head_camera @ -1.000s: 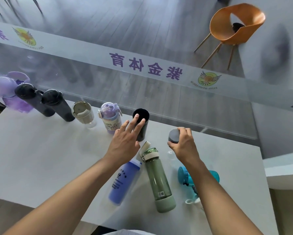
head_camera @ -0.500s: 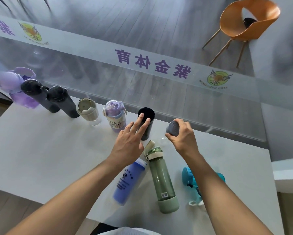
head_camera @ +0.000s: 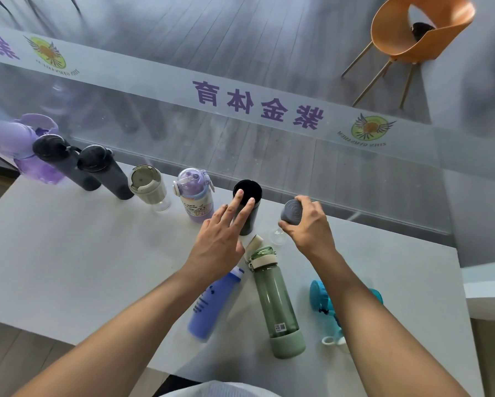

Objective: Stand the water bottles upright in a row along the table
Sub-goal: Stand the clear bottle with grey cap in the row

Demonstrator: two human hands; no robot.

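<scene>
Several bottles stand upright along the table's far edge: a purple jug point(head_camera: 25, 150), two dark grey bottles point(head_camera: 68, 164) point(head_camera: 106, 173), a beige-lidded clear cup point(head_camera: 149, 187), a lilac kids' bottle point(head_camera: 194, 196) and a black tumbler point(head_camera: 247, 207). My left hand point(head_camera: 220, 239) hovers open with its fingertips over the black tumbler. My right hand point(head_camera: 306, 224) grips the grey cap of a clear bottle point(head_camera: 290, 214), held upright just right of the tumbler. Lying flat nearer to me are a blue bottle point(head_camera: 214, 305), a green bottle point(head_camera: 278, 299) and a teal bottle point(head_camera: 321, 299), the teal one partly hidden by my right forearm.
The white table point(head_camera: 68, 267) ends at a glass wall point(head_camera: 240, 138) with a frosted band of purple characters. An orange chair point(head_camera: 412, 32) stands beyond the glass. A white ledge point(head_camera: 487, 285) sits to the right of the table.
My right hand has carried the grey-capped clear bottle a little farther back, toward the row beside the black tumbler. My left hand stays spread over the tumbler.
</scene>
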